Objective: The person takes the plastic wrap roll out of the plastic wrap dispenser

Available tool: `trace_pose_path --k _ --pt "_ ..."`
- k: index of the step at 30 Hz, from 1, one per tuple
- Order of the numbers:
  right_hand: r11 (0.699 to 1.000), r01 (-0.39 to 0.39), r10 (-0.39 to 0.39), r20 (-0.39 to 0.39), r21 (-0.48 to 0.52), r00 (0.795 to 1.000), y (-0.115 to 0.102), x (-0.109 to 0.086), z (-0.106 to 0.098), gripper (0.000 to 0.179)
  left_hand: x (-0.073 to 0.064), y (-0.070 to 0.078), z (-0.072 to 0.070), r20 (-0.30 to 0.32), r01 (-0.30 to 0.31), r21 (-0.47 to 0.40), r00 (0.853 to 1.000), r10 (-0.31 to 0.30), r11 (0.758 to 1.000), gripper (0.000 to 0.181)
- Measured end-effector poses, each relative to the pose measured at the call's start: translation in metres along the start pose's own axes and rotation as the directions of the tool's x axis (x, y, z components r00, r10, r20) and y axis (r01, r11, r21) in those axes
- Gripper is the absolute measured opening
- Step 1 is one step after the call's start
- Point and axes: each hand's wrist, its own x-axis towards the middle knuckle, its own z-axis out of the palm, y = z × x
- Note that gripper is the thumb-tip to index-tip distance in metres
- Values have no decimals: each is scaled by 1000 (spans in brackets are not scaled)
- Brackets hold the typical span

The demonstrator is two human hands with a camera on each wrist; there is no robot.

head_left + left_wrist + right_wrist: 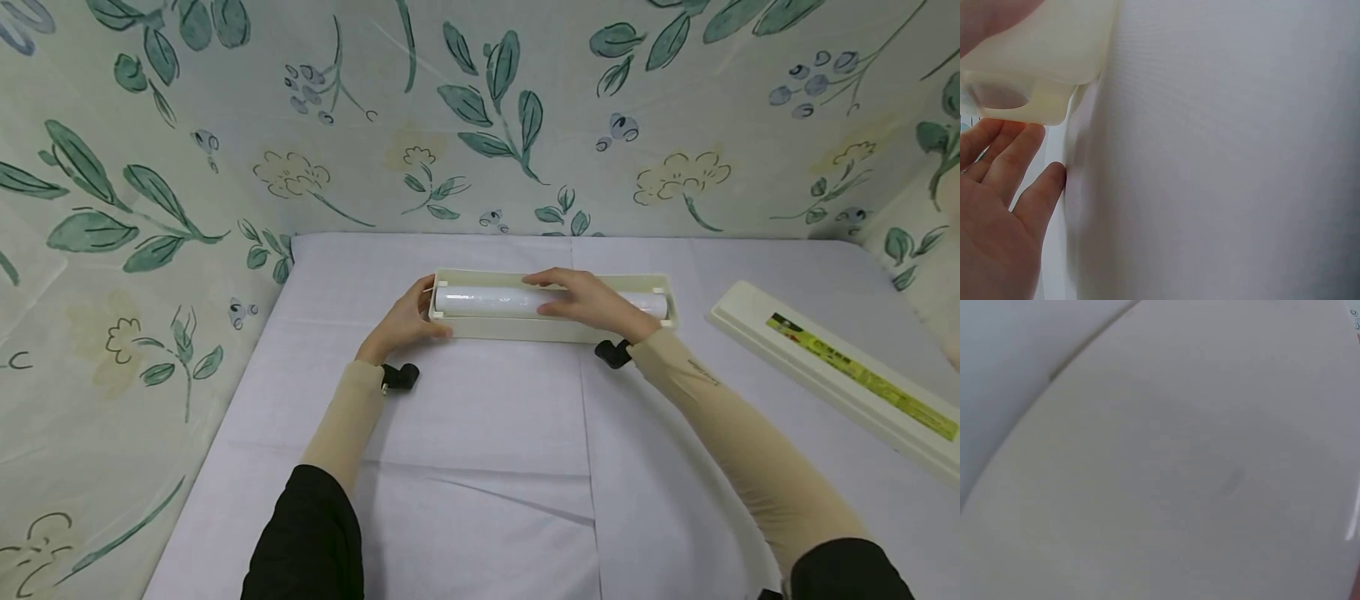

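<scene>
A long cream cling film dispenser box (517,330), its top off, lies across the far part of the table. Inside it sits a white, glossy roll of cling film (480,299) between the end holders. My left hand (405,321) holds the box's left end, thumb at the front corner and fingers behind. In the left wrist view, those fingers (1013,150) meet the edge of the box end (1054,106). Over the roll, right of its middle, my right hand (592,302) spreads its fingers toward the back rim, thumb lower on the roll.
To the right, a long cream lid (738,304) with a yellow-green label (862,375) lies at a slant. A white cloth (480,417) covers the table, with a lengthwise fold. Behind it hangs a leaf-and-flower patterned sheet (480,200).
</scene>
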Motion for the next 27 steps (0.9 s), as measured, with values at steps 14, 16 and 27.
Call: trace_pose_path --k 14,16,27 --pt "994 -76 85 102 -83 991 1 14 4 57 -1 1 1 -5 -3 -12 1000 3 1000 105" --pt "991 -82 94 115 -106 989 2 15 5 57 -1 1 1 -7 1 -10 1000 -1 1000 104" --pt "980 -69 96 139 -186 986 8 19 6 59 -1 2 1 -6 -5 1 1000 5 1000 103"
